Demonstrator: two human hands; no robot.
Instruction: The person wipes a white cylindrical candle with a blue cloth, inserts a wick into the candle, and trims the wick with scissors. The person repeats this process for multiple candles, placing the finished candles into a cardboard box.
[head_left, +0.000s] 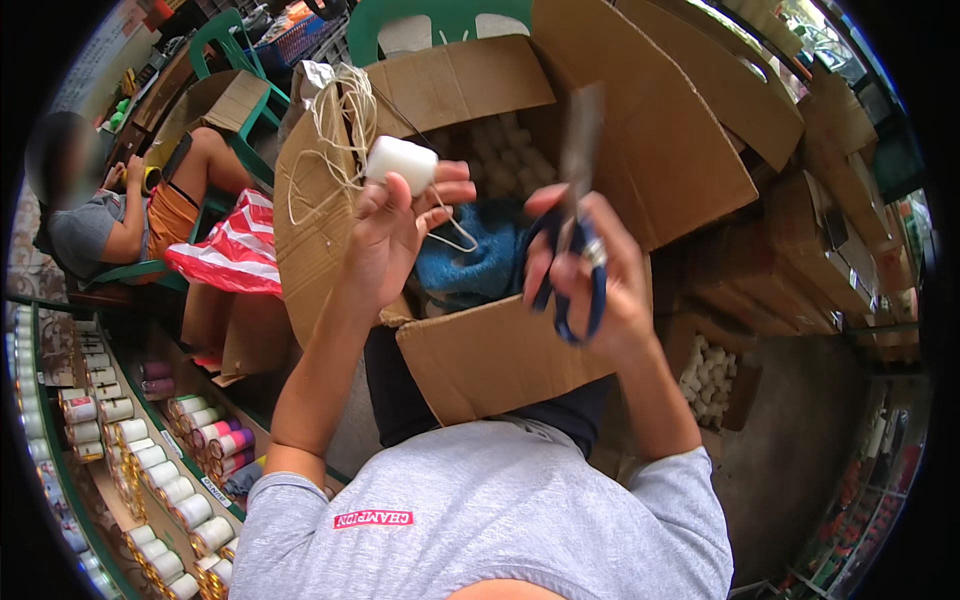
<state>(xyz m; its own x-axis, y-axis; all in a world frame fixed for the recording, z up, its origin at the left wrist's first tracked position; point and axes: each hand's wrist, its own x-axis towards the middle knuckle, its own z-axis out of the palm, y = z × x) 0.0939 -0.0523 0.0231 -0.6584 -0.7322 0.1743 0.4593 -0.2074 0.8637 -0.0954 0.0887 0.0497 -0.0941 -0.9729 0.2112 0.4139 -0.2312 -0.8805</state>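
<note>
From here, the left hand [385, 245] pinches a white cylinder [402, 162] over the carton [505, 368]; the right hand [618, 285] grips blue-handled scissors [580, 160]. Caution: looped cord [473, 241] could snag the blades; a slack pinch could drop the cylinder.

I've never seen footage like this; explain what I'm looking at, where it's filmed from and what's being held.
There is no machine here, just a person's two bare hands. The single picture comes from a wide fisheye camera on their head, looking down, so edges bend. The left hand holds a smooth white piece; the right hand holds scissors, blurred. Before them is an open cardboard box containing a blue fuzzy item and more white pieces. Pale cord hangs over its left side.
</note>
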